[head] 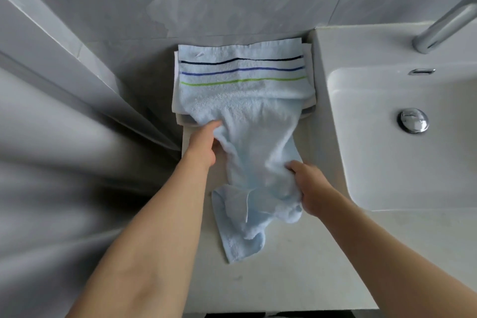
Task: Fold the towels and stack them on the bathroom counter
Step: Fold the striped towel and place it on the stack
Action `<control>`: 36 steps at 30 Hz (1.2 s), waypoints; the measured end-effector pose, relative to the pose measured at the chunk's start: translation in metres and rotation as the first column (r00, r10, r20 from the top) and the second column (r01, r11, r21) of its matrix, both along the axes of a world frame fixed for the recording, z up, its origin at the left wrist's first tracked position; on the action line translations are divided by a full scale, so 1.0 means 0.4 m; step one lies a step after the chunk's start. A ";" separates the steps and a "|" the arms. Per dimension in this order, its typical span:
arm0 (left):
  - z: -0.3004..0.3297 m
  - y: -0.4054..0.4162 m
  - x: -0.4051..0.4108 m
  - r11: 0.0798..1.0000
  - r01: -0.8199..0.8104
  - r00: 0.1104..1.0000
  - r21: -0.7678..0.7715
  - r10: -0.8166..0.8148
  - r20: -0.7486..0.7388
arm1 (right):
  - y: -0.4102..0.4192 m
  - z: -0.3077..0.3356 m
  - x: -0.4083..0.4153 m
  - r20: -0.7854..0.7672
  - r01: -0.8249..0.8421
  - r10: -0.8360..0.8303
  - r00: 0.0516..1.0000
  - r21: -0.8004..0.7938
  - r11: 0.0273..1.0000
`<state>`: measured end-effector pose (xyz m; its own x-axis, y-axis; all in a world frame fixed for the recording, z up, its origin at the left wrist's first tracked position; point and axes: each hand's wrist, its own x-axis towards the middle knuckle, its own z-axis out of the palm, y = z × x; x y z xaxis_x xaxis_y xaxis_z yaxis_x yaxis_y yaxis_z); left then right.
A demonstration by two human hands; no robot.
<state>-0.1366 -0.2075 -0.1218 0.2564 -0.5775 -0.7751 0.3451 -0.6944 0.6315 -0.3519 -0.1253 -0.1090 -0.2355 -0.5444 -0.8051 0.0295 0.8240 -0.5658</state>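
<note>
A light blue towel (245, 100) with dark, blue and green stripes lies stretched over the counter (296, 266). Its far end covers a stack of folded white towels (178, 111) against the wall, and its near end lies crumpled towards the counter's front. My left hand (204, 144) grips the towel's left edge near the stack, fingers tucked under the cloth. My right hand (309, 188) clutches a bunched part of the right edge, nearer to me.
A white sink basin (387, 157) with a chrome drain plug (412, 120) sits to the right, and a chrome tap (444, 26) stands at its back. A grey tiled wall rises behind. The counter's left edge drops off beside a grey panel (64, 85).
</note>
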 end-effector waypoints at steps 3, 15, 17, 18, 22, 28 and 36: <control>0.017 0.018 0.020 0.985 -0.111 0.981 -0.133 0.087 -0.175 | -0.005 0.009 0.001 -0.023 0.109 -0.111 0.994 -0.075 0.991; 0.063 0.127 0.081 0.967 0.248 0.961 0.062 -0.253 0.112 | 0.043 -0.003 -0.006 -0.110 0.449 -0.467 0.877 -0.158 0.880; 0.053 0.144 0.088 0.953 0.289 0.949 0.088 -0.298 0.105 | 0.043 -0.004 -0.010 -0.119 0.424 -0.445 0.888 -0.168 0.890; 0.048 0.158 0.089 0.949 0.299 0.946 0.099 -0.309 0.096 | 0.043 -0.004 -0.012 -0.124 0.411 -0.432 0.893 -0.163 0.897; 0.014 0.219 0.099 0.942 0.301 0.940 0.149 -0.319 0.123 | 0.046 -0.015 -0.009 -0.135 0.275 -0.285 0.949 -0.090 0.957; -0.008 0.272 0.097 0.970 -0.232 0.936 -0.070 0.203 -0.289 | 0.064 -0.045 0.024 -0.138 0.280 -0.252 0.958 0.245 0.928; -0.006 0.319 0.075 0.981 0.192 0.981 0.018 -0.192 0.018 | 0.138 -0.081 0.046 0.036 0.221 -0.245 0.969 0.322 0.921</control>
<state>-0.1065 -0.0799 -0.1241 0.1571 -0.6051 -0.7805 0.1918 -0.7565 0.6252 -0.3334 -0.0702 -0.1415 -0.2584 -0.1991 -0.9453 0.2737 0.9233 -0.2693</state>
